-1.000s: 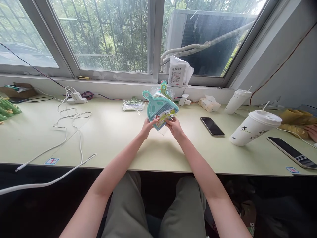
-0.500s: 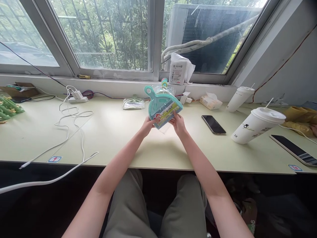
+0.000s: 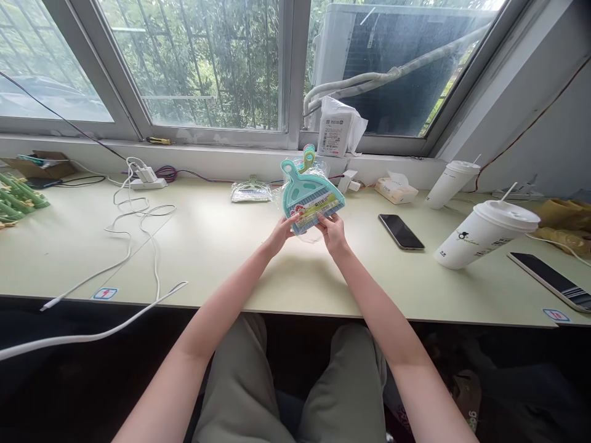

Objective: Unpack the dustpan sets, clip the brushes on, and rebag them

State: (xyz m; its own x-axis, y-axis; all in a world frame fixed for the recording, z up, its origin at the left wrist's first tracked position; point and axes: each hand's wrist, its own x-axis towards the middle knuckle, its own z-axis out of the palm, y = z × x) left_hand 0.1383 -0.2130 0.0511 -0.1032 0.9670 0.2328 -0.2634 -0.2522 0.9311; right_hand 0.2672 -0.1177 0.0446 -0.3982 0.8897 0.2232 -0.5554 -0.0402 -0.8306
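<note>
Both hands hold up a teal mini dustpan-and-brush set (image 3: 308,194) sealed in clear plastic, above the middle of the pale green desk (image 3: 221,246). My left hand (image 3: 282,231) pinches its lower left edge. My right hand (image 3: 332,231) grips the lower right edge by the printed label. The handle points up and to the left. Behind it more packaged sets (image 3: 308,159) in green and yellow stand against the sill. Another packaged set (image 3: 250,192) lies flat on the desk to the left.
White charger cables (image 3: 133,227) trail across the left of the desk from a power strip (image 3: 146,181). A black phone (image 3: 401,231), a tissue box (image 3: 396,189), two white lidded cups (image 3: 484,234) and a second phone (image 3: 549,280) lie to the right. Green items (image 3: 18,198) sit far left.
The packaged set has shifted slightly right and risen a little in both hands; its tilt has changed slightly. The grip of both hands stays the same.
</note>
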